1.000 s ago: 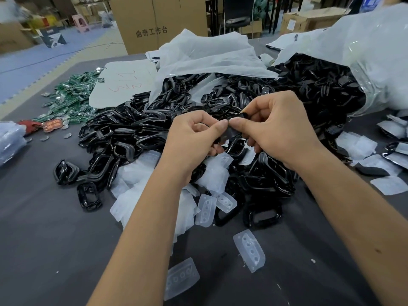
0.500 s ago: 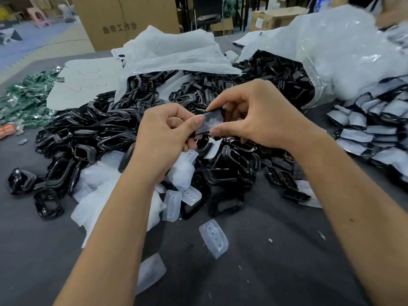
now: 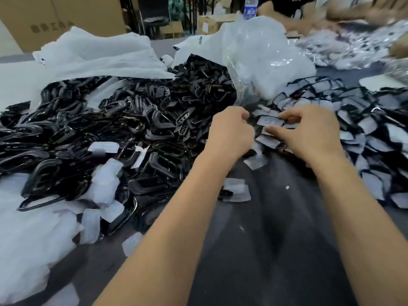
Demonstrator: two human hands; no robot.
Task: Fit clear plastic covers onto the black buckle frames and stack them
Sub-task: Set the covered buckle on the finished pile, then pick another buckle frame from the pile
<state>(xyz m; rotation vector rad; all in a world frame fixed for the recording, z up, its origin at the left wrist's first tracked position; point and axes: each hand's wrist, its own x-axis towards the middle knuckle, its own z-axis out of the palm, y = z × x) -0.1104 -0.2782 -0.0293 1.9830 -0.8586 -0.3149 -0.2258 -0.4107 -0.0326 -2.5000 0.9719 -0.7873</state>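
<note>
The covered buckle [image 3: 269, 123] is a small black frame with a pale, clear plastic cover over its face, so it reads as a grey-white rectangle with a dark rim. It sits between the 2 hands, at the near edge of the pile of covered buckles [image 3: 364, 133] on the right side of the bench [image 3: 265, 239].

The right hand [image 3: 309, 131] pinches it: the thumb lies under its lower edge and the curled fingers reach over its upper right end. The left hand [image 3: 230, 131] is curled into a loose fist just left of the buckle; motion blur and the angle hide its fingertips, so I cannot tell whether it touches or grips anything.

Counts: 2 hands, 1 buckle in the grip. The finished buckles on the right are too many and too blurred to count. Left of the hands lies a large heap of bare black frames [image 3: 114, 133], likewise uncountable. Loose clear covers [image 3: 106, 184] lie in a drift at the heap's near left, and a few singles sit on the dark bench surface, 1 of them [image 3: 237, 189] near the left forearm.

Behind the heap are a white fabric sheet [image 3: 99, 56] and a clear plastic bag [image 3: 260, 56]. 1 water bottle [image 3: 250, 7] stands at the far edge, and a cardboard box [image 3: 55, 18] is at the upper left.
</note>
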